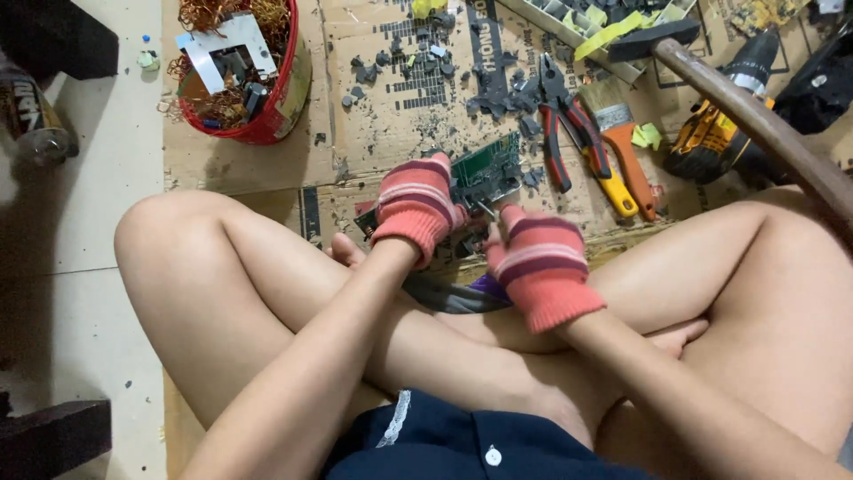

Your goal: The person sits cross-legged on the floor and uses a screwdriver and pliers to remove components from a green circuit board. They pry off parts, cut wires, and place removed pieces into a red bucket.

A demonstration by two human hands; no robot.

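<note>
Both the left hand (418, 206) and the right hand (540, 267) wore knitted gloves striped in coral pink, pale pink and dark purple; the circuit board (484, 173) between them was green. The bucket (267, 98) was red (coppery wire inside); the pliers (569, 120) had red-and-black handles; the paintbrush (622, 147) was orange; the cardboard (258, 156) was brown with black print.

Red bucket (275, 116) w/ copper wire top left; pliers (569, 120), brush (622, 133) & drill (711, 133) on cardboard (258, 164), hammer (711, 80) at right.
</note>
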